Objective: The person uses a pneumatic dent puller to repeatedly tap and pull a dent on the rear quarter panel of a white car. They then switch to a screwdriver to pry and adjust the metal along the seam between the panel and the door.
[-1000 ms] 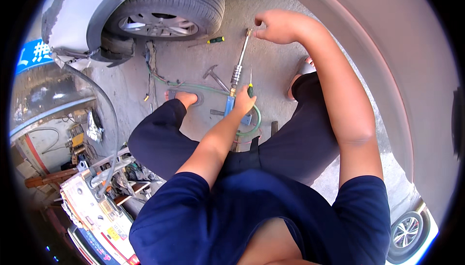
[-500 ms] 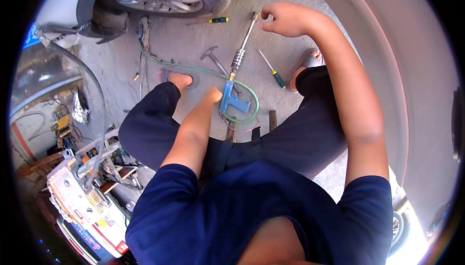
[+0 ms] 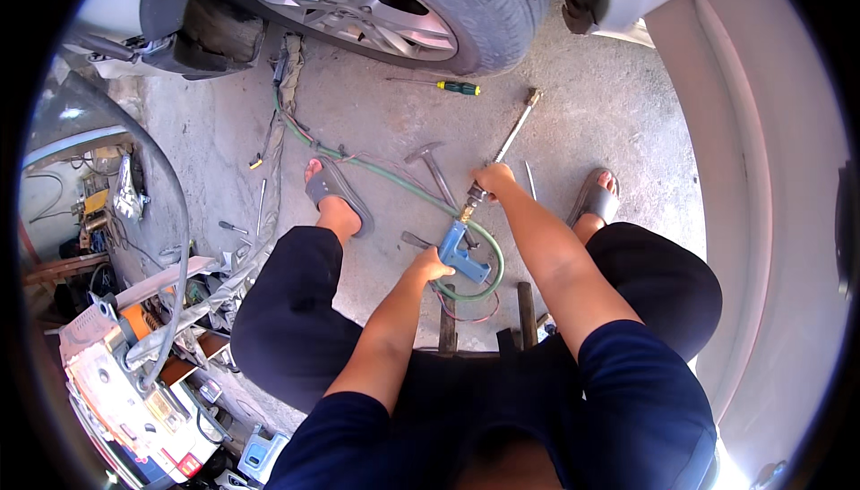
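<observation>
A blue pistol-shaped dent puller gun lies between my legs, its long metal rod reaching forward and a little right to a brassy tip. My left hand grips the rear of the gun's blue body. Farther along, my right hand is wrapped round the ribbed sliding weight, which it partly covers. The green hose curls round the gun and runs off to the left. A hammer lies on the ground just left of the rod.
Ahead stands a car wheel; a pale car panel rises at my right. A green-handled screwdriver lies near the tyre. Another screwdriver's blade shows beyond my right arm. At the lower left stands a cluttered tool cart.
My right hand has come back from beside the rod's tip and closed round the sliding weight. My left hand stays on the gun. The view has shifted, showing more of the wheel.
</observation>
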The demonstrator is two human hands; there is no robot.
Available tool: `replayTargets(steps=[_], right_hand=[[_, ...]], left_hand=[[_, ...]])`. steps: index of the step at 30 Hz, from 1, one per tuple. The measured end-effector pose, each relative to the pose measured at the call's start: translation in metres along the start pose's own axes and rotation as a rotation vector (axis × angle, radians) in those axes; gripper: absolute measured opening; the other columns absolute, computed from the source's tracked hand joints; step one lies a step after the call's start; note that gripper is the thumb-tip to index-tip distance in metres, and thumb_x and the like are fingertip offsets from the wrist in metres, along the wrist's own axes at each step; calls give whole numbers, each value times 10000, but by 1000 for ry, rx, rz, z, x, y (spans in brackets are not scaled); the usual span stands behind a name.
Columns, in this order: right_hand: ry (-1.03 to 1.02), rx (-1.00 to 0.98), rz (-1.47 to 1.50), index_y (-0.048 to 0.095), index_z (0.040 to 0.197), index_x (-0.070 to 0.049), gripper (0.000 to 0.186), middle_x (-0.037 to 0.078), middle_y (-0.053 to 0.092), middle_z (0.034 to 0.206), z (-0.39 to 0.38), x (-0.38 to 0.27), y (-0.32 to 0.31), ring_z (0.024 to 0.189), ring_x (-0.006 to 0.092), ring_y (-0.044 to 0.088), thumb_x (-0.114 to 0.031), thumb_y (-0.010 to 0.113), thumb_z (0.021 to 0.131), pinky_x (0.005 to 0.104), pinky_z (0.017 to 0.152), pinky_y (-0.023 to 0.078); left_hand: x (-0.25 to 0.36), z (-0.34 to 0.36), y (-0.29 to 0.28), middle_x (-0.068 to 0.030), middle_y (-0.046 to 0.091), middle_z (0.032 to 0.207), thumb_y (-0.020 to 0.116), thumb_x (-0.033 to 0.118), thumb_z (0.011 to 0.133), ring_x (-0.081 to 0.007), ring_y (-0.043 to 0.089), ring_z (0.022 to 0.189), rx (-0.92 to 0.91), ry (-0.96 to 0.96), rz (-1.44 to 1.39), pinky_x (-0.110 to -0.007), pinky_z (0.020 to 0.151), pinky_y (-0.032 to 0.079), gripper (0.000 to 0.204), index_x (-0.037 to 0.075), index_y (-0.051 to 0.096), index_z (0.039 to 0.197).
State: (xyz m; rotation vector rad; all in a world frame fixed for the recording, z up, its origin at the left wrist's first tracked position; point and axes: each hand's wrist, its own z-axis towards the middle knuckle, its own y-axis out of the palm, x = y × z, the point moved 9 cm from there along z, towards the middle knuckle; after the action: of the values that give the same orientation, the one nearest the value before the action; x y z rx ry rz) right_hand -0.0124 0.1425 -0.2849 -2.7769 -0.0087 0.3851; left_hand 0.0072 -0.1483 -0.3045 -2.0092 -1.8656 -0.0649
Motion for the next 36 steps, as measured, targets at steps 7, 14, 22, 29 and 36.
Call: replayTargets(steps=[7,14,22,29,36], right_hand=[[-9,38,268,703,754,-2,431,84,680,718,27,31,7,594,176,660,-418,803,694,327,515,553],[-297,-46,456,684,792,-32,272,77,675,759,-89,-6,-42,639,181,657,-237,835,697,331,528,545],[-854,0,90,609,971,-5,392,56,661,849,-344,-69,-98,790,148,632,-192,833,710,309,695,527],[-1388,309,485,542,1026,-21,267,68,648,861,-488,-101,-186,817,140,603,-260,631,947,286,754,493],[-1550,119,1046,447,909,-54,361,26,427,605,-519,-126,-258,620,192,558,-373,361,1054,321,652,478]], left_hand=[[-3,-9,-5,-234,692,1023,893,349,579,-324,682,962,-106,10,-6,-415,827,534,632,-28,668,1033],[23,-72,26,-108,675,1070,828,303,726,-245,649,950,-489,36,18,-403,780,537,625,63,584,1248],[94,-163,-34,-107,622,1203,764,234,826,-225,589,1092,-452,472,149,-375,942,480,634,22,484,1354],[204,-299,-87,-105,581,1261,782,281,818,-210,538,1172,-313,606,58,-350,1023,419,671,6,487,1355],[264,-294,-78,-167,571,1253,631,580,853,-267,610,988,-908,472,-831,-408,823,511,879,17,346,1465]])
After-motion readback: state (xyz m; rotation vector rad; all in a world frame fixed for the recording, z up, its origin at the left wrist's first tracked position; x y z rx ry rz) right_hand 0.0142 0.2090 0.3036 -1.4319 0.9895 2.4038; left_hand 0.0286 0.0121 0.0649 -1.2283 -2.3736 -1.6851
